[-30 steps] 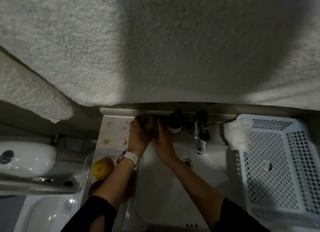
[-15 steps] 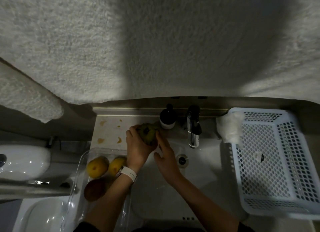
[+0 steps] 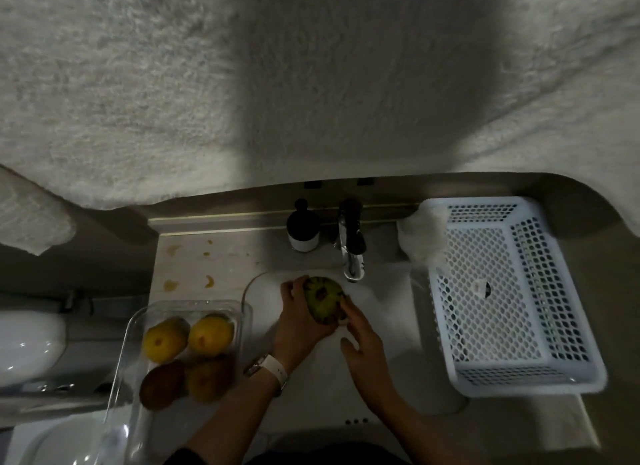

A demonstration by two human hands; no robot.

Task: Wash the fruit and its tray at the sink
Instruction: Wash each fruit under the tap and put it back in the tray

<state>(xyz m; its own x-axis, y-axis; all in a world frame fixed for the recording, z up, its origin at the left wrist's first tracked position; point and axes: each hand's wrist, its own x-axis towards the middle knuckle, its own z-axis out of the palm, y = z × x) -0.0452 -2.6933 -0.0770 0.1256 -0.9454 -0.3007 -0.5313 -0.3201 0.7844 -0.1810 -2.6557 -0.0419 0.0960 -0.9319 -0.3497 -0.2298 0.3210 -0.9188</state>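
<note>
Over the sink [image 3: 381,329], below the tap [image 3: 351,246], your two hands meet on a green fruit [image 3: 323,300]. To its right a white basket [image 3: 512,294] stands on the surface; to its left lies the clear tray [image 3: 242,308], holding two yellow fruits [image 3: 188,338] and two brown fruits [image 3: 188,381]. Your left hand [image 3: 301,322] cups the green fruit, fingers wrapped around it. Your right hand [image 3: 363,340] touches the fruit's right side, fingers loosely bent. A dark bottle [image 3: 303,227] stands beside the tap.
</note>
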